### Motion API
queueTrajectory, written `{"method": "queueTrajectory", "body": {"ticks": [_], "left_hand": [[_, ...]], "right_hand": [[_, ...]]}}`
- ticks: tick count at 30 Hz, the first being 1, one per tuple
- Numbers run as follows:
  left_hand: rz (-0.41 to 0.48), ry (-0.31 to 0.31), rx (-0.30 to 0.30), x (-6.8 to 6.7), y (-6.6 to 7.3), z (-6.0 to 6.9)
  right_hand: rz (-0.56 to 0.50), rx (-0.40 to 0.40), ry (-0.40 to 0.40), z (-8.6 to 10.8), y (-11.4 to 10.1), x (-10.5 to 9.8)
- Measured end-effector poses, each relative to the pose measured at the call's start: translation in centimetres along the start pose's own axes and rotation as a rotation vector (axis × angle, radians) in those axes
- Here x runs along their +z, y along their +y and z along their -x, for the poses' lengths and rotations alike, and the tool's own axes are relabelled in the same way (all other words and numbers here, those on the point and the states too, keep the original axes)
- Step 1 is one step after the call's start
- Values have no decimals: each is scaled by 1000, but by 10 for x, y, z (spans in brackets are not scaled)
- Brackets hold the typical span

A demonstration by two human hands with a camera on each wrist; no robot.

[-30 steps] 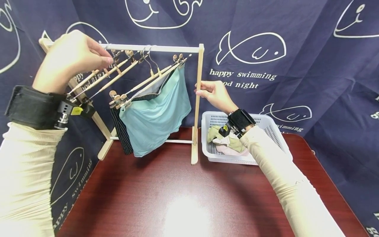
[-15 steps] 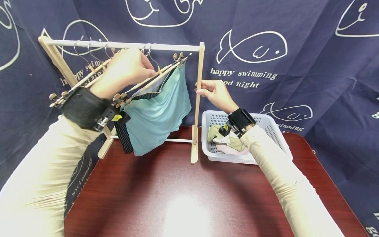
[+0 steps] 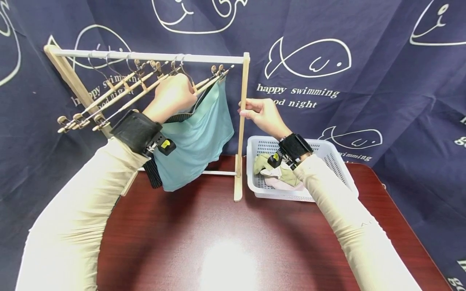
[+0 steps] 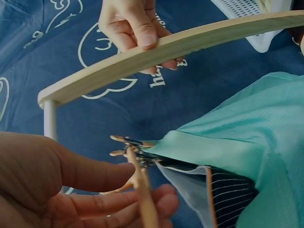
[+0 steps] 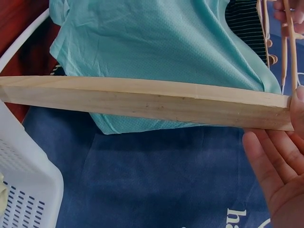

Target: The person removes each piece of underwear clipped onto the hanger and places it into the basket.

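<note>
My left hand [image 3: 174,97] is at the hangers that carry clothes on the small drying rack. In the left wrist view its thumb and fingers close about a wooden clip hanger [image 4: 147,204]. From the hangers there hang light teal shorts [image 3: 198,141], with a black striped garment [image 4: 230,194] behind them. My right hand [image 3: 265,115] pinches the rack's right wooden post [image 3: 243,121] between thumb and fingers; the right wrist view shows the same post [image 5: 142,97] in front of the teal cloth. My left hand hides part of the hangers in the head view.
Several bare clip hangers [image 3: 120,95] hang at the left of the white rail [image 3: 211,58]. Right of the rack stands a white perforated basket [image 3: 336,161] with green and pink clothes [image 3: 278,173] inside. A dark red table [image 3: 174,242] bears both; a navy fish-print cloth [image 3: 382,81] hangs behind.
My left hand has moved right and slightly down, from above the bare hangers at the left to the hangers with the shorts. My right hand stays on the post.
</note>
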State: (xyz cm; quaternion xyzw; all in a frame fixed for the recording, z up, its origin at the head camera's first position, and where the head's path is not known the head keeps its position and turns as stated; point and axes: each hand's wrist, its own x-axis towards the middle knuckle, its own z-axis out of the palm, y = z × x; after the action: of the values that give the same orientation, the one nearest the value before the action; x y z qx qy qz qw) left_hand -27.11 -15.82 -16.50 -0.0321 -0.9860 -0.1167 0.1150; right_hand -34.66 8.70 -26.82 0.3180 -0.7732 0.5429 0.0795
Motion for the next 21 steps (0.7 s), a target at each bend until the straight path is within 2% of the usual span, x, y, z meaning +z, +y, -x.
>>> {"method": "queueTrajectory", "body": {"ticks": [7,11,15,21], "left_hand": [[55,-35,-36,5,-3,-5],[66,-80,-65,4,-3,-6],[83,-131,-80,1,-4,-7],[120,-159,-72,-10,-3,-4]], "right_hand": [[-3,5,2,0,1,1],[4,7,5,0,0,0],[4,8,5,0,-1,0],[-11,10,1,0,0,1]]}}
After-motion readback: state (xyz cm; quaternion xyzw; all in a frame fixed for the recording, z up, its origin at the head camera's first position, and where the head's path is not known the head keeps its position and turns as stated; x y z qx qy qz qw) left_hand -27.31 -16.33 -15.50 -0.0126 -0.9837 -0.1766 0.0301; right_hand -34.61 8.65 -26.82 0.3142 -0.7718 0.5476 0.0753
